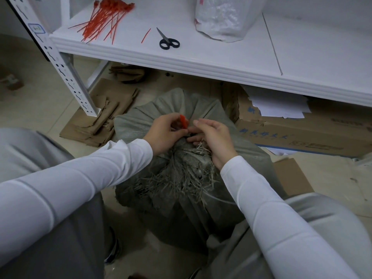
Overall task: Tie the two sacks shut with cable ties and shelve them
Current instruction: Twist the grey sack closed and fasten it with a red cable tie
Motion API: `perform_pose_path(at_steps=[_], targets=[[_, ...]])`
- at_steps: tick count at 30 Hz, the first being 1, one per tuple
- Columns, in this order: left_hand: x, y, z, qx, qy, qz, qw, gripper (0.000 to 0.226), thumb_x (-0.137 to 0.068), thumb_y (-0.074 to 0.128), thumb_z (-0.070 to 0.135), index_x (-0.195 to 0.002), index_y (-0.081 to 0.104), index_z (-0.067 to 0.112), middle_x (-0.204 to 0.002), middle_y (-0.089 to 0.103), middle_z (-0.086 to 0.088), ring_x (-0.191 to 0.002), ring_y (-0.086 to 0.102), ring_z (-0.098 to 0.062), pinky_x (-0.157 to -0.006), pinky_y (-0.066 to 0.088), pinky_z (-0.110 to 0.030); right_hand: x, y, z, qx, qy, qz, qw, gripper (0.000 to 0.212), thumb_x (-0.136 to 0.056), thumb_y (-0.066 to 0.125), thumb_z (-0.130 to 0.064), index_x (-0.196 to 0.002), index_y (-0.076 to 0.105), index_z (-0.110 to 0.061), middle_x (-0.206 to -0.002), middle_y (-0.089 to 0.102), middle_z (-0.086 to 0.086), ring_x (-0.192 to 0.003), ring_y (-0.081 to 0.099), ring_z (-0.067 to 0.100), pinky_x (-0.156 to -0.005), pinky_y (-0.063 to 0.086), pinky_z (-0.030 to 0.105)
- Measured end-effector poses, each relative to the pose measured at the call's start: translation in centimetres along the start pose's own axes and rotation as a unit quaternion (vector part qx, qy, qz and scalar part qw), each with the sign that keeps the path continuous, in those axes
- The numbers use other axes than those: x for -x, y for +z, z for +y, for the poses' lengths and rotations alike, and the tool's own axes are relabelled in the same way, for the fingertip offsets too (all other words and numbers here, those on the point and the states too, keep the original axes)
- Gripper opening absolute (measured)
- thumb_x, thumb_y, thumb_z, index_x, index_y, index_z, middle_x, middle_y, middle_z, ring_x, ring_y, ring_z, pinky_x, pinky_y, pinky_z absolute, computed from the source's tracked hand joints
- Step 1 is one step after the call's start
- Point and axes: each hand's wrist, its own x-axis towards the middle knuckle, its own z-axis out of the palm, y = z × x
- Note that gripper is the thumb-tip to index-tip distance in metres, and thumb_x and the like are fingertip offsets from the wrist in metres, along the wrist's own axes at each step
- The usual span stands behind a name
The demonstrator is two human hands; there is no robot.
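A grey woven sack (173,109) stands on the floor between my knees, its frayed mouth bunched together. My left hand (164,132) pinches a red cable tie (183,120) at the sack's gathered neck. My right hand (211,137) sits just right of it, fingers curled against the neck and the tie's end; what they hold is hidden. A bundle of red cable ties (102,19) lies on the white shelf (201,63) above, at the left. A white plastic sack (220,17) stands on the shelf further right.
Black-handled scissors (168,41) and a cut red tie piece (145,35) lie on the shelf. Flattened brown cardboard (100,121) covers the floor at left. A cardboard box (302,133) with papers sits under the shelf at right. The shelf's perforated post (66,75) stands at left.
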Motion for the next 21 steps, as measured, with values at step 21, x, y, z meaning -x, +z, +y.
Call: perform_pose_path(at_steps=[21], targets=[[0.6, -1.2, 1.2, -0.056, 0.071, 0.04, 0.995, 0.014, -0.076, 0.079, 0.021, -0.083, 0.073, 0.009, -0.078, 0.072, 0.0, -0.076, 0.068, -0.008, -0.074, 0.054, -0.016, 0.0, 0.0, -0.2, 0.014, -0.078, 0.021, 0.997, 0.005, -0.084, 0.071, -0.003, -0.086, 0.069, 0.001, -0.066, 0.068, 0.008, -0.055, 0.061, 0.014, -0.058, 0.051, 0.024]])
